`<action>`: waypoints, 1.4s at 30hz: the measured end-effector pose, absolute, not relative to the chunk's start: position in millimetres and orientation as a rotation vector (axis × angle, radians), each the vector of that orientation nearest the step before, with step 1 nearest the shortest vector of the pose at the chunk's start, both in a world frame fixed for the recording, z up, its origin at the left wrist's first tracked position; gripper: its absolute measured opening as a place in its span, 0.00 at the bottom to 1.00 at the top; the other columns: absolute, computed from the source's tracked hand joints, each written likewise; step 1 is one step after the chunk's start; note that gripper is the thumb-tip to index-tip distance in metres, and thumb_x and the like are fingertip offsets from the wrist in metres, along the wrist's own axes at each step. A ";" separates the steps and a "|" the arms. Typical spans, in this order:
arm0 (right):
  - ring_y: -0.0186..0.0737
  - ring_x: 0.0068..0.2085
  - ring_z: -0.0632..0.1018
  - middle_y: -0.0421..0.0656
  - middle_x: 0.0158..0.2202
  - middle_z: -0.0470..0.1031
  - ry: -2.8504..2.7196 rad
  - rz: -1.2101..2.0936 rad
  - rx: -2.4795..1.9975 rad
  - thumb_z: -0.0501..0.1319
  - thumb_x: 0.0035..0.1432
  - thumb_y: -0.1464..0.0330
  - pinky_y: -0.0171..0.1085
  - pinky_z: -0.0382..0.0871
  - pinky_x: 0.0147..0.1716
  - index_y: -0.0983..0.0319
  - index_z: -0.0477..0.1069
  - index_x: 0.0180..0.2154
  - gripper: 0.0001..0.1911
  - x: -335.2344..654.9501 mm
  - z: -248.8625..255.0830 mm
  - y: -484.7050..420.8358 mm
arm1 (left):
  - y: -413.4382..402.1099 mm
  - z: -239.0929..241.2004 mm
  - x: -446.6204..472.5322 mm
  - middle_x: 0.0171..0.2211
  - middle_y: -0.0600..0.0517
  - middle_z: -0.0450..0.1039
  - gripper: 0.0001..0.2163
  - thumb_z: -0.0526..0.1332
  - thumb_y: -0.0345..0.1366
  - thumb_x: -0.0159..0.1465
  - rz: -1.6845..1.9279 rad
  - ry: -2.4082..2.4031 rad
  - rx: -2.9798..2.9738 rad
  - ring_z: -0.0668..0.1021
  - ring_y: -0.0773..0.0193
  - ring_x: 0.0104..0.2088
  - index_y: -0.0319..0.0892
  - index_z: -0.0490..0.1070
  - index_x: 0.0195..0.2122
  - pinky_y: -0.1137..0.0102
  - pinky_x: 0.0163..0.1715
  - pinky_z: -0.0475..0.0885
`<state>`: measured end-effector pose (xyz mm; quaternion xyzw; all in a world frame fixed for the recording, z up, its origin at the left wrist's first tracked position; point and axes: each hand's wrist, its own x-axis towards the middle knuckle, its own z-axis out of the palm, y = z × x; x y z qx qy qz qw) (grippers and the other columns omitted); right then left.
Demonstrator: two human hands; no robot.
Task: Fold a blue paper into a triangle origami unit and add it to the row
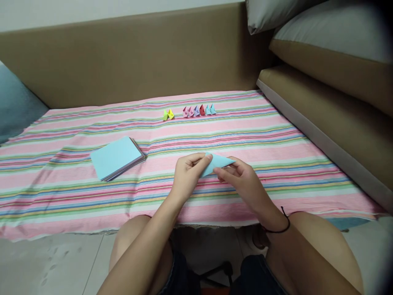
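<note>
Between my two hands is a light blue sheet of paper [217, 162], folded to a point at its right end. My left hand [190, 170] pinches its left side, thumb on top. At the pointed end, my right hand [238, 175] grips the paper between thumb and fingers. The paper is held just above the striped cloth. Left of my hands lies a stack of paper [116, 157] with a light blue sheet on top. Beyond my hands stand several small folded paper pieces [196, 110] in pink, purple, red and light blue, with two yellow folded pieces [168, 114] to their left.
A pink striped cloth [166, 180] covers the surface. Behind it rises a brown padded backrest [138, 61]. Brown and grey cushions [331, 65] are piled at the right, and a blue-grey cushion [15, 102] sits at the far left. My knees are at the near edge.
</note>
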<state>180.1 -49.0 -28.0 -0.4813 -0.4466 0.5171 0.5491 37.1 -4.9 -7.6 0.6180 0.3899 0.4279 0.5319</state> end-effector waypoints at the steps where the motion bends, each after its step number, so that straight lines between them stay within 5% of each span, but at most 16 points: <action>1: 0.33 0.27 0.73 0.37 0.24 0.72 -1.037 1.232 -1.146 0.67 0.49 0.62 0.34 0.68 0.29 0.61 0.70 0.33 0.12 178.8 -29.5 -49.0 | -5.1 -7.5 37.3 0.18 0.57 0.55 0.16 0.60 0.40 0.60 1.028 0.923 1.468 0.58 0.71 0.21 0.39 0.64 0.18 0.73 0.21 0.53; 27: 0.34 0.25 0.68 0.41 0.22 0.70 -1.155 1.188 -1.105 0.53 0.62 0.56 0.34 0.62 0.25 0.63 0.71 0.23 0.22 186.6 -23.8 -50.1 | -5.4 -10.3 37.4 0.16 0.57 0.51 0.18 0.60 0.42 0.59 1.005 0.885 1.362 0.56 0.72 0.19 0.39 0.61 0.15 0.71 0.20 0.51; 36: 0.32 0.24 0.62 0.37 0.19 0.60 -1.200 1.001 -1.166 0.55 0.61 0.60 0.34 0.57 0.24 0.61 0.64 0.19 0.21 192.5 -20.0 -49.5 | -2.7 -11.7 35.2 0.16 0.57 0.48 0.20 0.61 0.42 0.58 1.009 0.909 1.378 0.54 0.72 0.19 0.39 0.57 0.15 0.72 0.20 0.49; 42: 0.33 0.23 0.64 0.39 0.22 0.64 -1.080 1.150 -1.124 0.51 0.59 0.49 0.34 0.59 0.22 0.61 0.66 0.24 0.24 189.4 -32.5 -43.5 | -0.2 -14.1 34.6 0.17 0.57 0.49 0.19 0.61 0.43 0.58 1.038 0.908 1.359 0.55 0.72 0.20 0.39 0.59 0.16 0.72 0.20 0.50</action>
